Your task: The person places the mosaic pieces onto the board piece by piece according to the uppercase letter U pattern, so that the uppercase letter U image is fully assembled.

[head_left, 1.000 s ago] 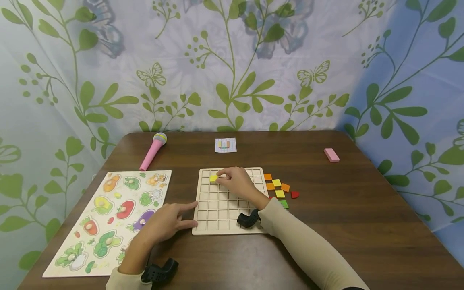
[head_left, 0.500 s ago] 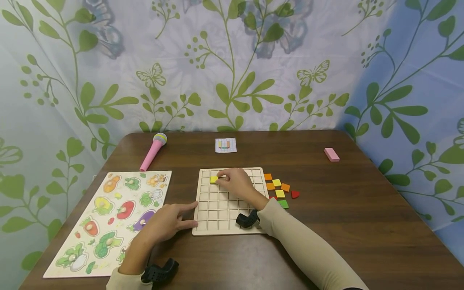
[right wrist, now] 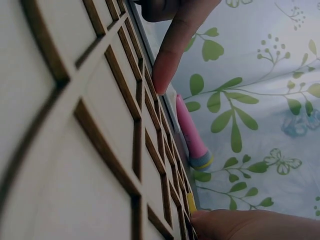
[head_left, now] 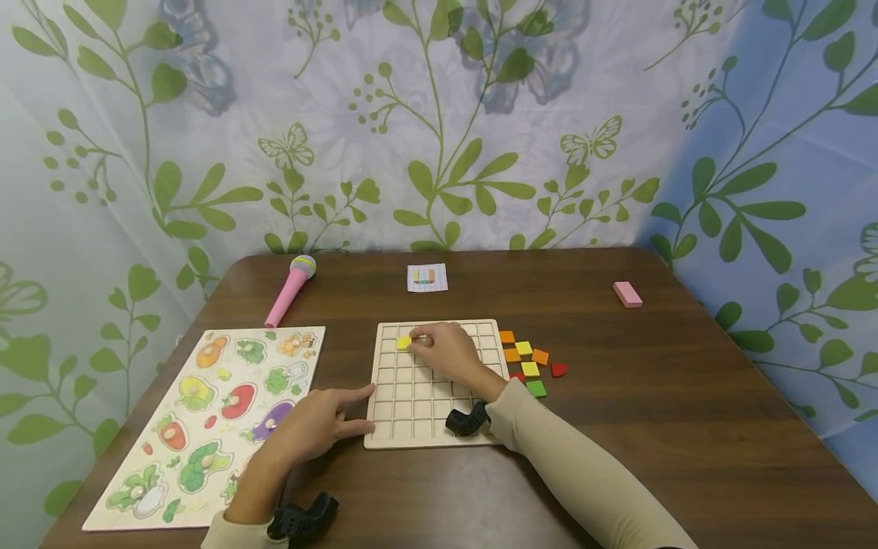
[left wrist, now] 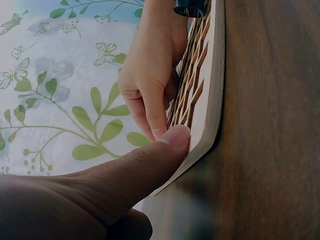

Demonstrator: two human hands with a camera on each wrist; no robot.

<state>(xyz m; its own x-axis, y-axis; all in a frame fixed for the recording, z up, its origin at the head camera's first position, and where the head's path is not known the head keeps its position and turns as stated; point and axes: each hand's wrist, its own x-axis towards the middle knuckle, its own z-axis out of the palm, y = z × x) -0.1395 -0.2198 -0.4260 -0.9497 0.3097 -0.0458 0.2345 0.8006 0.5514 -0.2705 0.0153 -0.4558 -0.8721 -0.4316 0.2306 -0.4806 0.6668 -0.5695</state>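
Observation:
A pale wooden grid board (head_left: 411, 408) lies in the middle of the table. One yellow square tile (head_left: 404, 344) sits in its upper left part, and the thumb and index finger of my right hand (head_left: 453, 354) pinch it at its right side. In the right wrist view, the thumb (right wrist: 220, 221) meets the yellow tile. My left hand (head_left: 312, 423) is at the board's left side, its index finger and thumb spread and fairly straight, tips against the edge. In the left wrist view, the left thumb (left wrist: 172, 140) rests on the board's rim.
Loose orange (head_left: 539, 356), yellow, red and green (head_left: 536, 388) pieces lie right of the board. A vegetable puzzle board (head_left: 206, 427) is at left, below a pink toy microphone (head_left: 288, 293). A pattern card (head_left: 427, 277) and a pink block (head_left: 627, 293) lie farther back.
Both hands keep almost the same places, the right fingers still at the yellow tile. The head view has shifted very slightly, so the table sits a little lower in it.

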